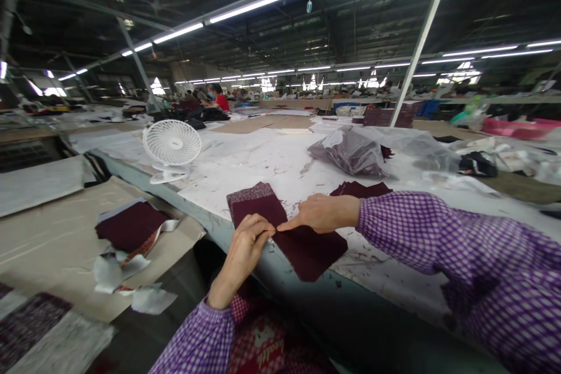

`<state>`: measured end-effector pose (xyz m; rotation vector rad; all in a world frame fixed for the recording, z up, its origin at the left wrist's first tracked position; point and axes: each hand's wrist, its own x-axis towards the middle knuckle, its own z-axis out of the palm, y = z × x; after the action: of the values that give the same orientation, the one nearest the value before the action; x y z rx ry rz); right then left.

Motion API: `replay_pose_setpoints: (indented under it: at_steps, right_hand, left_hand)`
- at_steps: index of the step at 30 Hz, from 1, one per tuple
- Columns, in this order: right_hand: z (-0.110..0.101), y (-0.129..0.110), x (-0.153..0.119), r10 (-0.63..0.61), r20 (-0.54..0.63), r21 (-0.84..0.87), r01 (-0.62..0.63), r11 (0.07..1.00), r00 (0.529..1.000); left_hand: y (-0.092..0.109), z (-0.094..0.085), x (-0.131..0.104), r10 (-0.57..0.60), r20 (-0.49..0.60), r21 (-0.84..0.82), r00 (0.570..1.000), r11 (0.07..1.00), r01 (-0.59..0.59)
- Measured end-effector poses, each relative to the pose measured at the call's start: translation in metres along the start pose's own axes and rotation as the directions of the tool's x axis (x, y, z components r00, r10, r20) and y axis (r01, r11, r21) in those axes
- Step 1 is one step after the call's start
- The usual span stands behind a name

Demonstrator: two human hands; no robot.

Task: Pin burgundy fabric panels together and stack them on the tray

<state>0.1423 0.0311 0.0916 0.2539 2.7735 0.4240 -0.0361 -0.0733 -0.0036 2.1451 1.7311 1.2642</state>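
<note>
A maroon fabric piece (309, 251) lies on the white-covered table, its lower end reaching over the front edge. Beyond it, at the upper left, is a speckled strip (250, 193). My left hand (249, 239) pinches the fabric's left edge between thumb and fingers. From the right, my right hand (318, 214) lies over the fabric, index finger stretched out and its tip close to the left fingertips. Its other fingers are curled, and what they hold, if anything, is hidden. Behind my right wrist sits a stack of maroon pieces (362, 189).
A white fan (172, 143) stands at the table's left edge. A plastic bag of dark cloth (350, 152) lies at the back right. On the lower surface at left are maroon cloth (131, 225) and scraps (151, 299). A person in red (221, 101) is far off.
</note>
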Motion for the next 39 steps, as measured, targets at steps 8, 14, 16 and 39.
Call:
replay_pose_setpoints:
  at_steps: [8,14,16,39]
  right_hand:
    - [0.023,-0.004,0.002,0.112,-0.18,0.054,-0.104,0.993,0.977]
    - [0.045,0.016,0.011,0.272,-0.108,0.542,-0.172,0.823,0.956]
    - [0.049,0.016,0.014,0.283,-0.136,0.588,-0.153,0.794,0.949]
    - [0.083,0.145,-0.084,0.697,0.234,0.377,-0.723,0.578,0.678]
  left_hand:
    - [-0.012,0.0,0.0,-0.079,-0.044,-0.066,0.996,0.995,0.076]
    - [-0.008,-0.003,0.003,-0.066,0.037,-0.03,0.997,0.997,0.067]
    - [-0.01,-0.002,0.004,-0.077,0.039,-0.024,0.996,0.997,0.077]
    - [0.017,0.003,0.023,-0.117,0.129,0.574,0.985,0.819,0.022]
